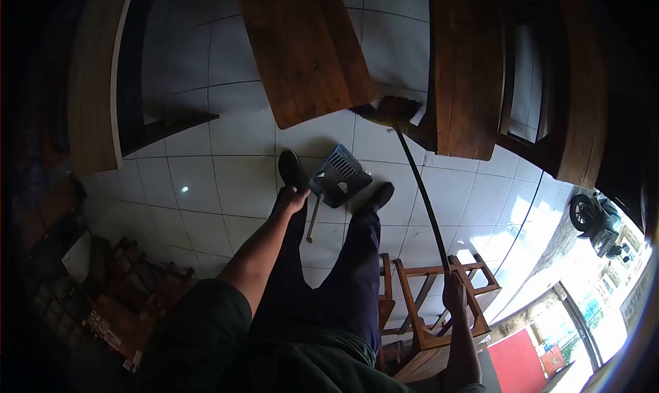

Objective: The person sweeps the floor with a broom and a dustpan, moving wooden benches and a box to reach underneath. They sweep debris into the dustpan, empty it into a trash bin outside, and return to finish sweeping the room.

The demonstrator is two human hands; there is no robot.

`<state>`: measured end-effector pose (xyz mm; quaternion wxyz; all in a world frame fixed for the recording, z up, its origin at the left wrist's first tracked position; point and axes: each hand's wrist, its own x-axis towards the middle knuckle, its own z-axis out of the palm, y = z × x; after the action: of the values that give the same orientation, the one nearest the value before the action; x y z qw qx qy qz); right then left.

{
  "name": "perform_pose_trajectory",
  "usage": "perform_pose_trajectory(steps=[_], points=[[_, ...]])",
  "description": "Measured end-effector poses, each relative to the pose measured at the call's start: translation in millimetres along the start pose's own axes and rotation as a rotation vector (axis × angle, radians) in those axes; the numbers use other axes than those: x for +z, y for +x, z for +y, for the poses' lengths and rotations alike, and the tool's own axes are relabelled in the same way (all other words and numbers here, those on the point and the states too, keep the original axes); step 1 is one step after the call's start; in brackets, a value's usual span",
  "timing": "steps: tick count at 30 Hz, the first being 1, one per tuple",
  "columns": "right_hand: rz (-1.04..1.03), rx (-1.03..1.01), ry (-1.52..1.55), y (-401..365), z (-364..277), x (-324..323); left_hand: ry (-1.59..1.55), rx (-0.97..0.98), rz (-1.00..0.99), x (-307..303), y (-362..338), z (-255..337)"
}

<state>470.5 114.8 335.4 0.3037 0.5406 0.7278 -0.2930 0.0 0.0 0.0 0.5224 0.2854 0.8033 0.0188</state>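
Broom (423, 190): long dark stick, slanting from the person's right side forward and inward, away from the body.
Broom head (398, 110): at the far end, low by the floor, in the gap between two brown wooden tables (309, 53) (465, 77).
Right hand (454, 293): closed round the near end of the stick, beside a wooden stool frame (420, 304).
Dustpan (334, 195): on the white tiled floor (244, 135) between the two dark shoes (290, 168) (382, 195) — slotted, blue-grey, with pale scraps (342, 186) in it.
Dustpan handle (314, 220): a pale stick pointing back toward the person, roughly in line with the legs.
Left hand (295, 199): near the left knee, just left of the dustpan and clearly the nearer hand to it; whether its fingers grip anything, I cannot tell.
Pan to broom: the broom head lies ahead and to the right of the dustpan, with bare tile between — not touching.
Hands: well apart, one each side of the dustpan.
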Motion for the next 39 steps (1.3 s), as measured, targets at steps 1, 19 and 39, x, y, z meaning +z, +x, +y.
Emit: perform_pose_trajectory(steps=[1,19,39], points=[[0.073,-0.054,0.021,6,-1,6,-0.18,-0.145,0.0,-5,19,22],[-0.058,0.231,0.164,-11,-107,-8,-1.911,-0.192,0.326,-182,68,93],[0.179,0.366,0.344,-13,-114,28,0.125,-0.388,-0.649,47,-67,2]])
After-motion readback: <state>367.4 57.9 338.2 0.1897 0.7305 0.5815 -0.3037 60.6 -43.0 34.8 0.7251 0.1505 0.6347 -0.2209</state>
